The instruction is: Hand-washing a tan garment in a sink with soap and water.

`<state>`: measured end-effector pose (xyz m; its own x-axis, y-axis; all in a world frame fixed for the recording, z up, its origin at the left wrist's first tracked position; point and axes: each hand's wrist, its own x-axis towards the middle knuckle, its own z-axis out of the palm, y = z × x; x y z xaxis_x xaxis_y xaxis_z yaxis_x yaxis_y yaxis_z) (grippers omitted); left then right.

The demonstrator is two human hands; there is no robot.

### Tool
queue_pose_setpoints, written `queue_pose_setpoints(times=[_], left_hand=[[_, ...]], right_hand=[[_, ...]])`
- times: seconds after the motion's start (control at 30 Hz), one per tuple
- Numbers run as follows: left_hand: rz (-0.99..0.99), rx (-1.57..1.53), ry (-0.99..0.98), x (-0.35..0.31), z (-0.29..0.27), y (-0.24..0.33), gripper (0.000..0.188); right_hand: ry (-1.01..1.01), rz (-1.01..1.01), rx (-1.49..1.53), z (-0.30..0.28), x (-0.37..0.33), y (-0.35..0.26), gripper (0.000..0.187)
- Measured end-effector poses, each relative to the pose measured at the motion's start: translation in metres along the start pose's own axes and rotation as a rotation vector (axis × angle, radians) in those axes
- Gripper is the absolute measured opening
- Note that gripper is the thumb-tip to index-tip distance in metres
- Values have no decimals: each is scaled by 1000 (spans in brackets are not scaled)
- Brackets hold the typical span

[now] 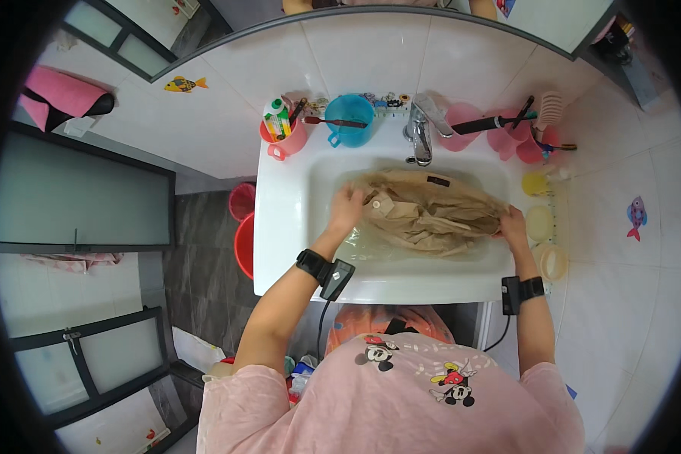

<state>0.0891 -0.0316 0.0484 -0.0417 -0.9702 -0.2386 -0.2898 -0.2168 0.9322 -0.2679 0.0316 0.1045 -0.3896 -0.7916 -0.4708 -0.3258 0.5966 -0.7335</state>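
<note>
A wet khaki garment [439,219] with a pale button and a small dark label lies bunched in the white sink [287,286], partly in shallow cloudy water [363,248]. My left hand [346,209] is closed on its left end, beside the button. At the right end, my right hand [513,227] grips another edge of the cloth, close to the sink's right wall. The garment is spread between both hands; some fingertips are hidden by the fabric. Each wrist wears a black strap with a small box and cable.
Behind the garment stands a chrome faucet [421,136]. Along the back ledge are a pink cup with a tube [276,121], a blue cup [349,125] and pink cups with brushes [507,140]. Yellowish round containers [539,223] line the right edge. Red buckets [244,244] sit left of the sink.
</note>
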Motion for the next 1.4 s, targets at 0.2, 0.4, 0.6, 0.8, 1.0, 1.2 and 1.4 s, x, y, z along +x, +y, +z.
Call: queue_pose_setpoints(times=[0.2,0.4,0.6,0.8,1.0,1.2,1.4], left_hand=[[273,95,-172,-34,28,46,41],[402,281,-271,-62,55,99,42],[491,325,-88,-54,19,164,25],[620,218,-97,-62,-1,259,27],[583,361,-59,-61,-4,212,33],[228,549,-146,-65,-30,136,35],[383,286,-108,-80,-51,188,30]], right_hand=[[-94,-440,0,29,-40,-33,32],[-289,-652,208,92,-58,-70,29],[-267,-718,152,43,-58,-52,45],[-262,-647,-195,96,-32,8,97],[-240,-749,-33,163,-15,3,112],[-409,-574,-292,175,-6,20,116],[-321,-716,-397,173,-14,30,115]])
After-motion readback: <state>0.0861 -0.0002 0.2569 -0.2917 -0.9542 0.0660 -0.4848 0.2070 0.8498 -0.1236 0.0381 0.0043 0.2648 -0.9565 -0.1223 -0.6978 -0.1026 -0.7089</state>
